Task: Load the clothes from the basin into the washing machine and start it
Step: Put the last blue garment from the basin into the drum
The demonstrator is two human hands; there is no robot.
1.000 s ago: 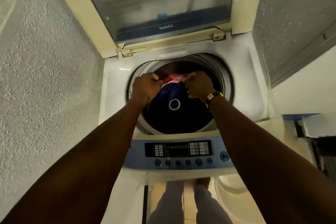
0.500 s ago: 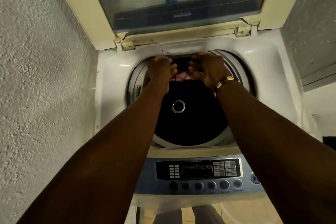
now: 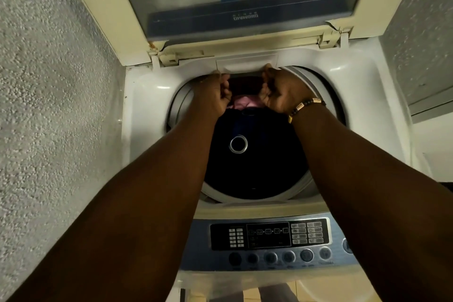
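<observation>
Bare forearms; a beaded bracelet (image 3: 306, 106) circles the right wrist.

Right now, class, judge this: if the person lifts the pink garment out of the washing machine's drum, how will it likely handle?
Probably floppy: the pink garment lies crumpled in folds, so it should drape and sag. Likely light for its size, being thin-looking cloth, though wetness cannot be told. It may drag or snag, since dark clothes lie against it and the left hand and right hand crowd it.

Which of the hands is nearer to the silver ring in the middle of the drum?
Left, narrowly. The left hand is above and left of the silver ring; the right hand sits farther off, above and right.
</observation>
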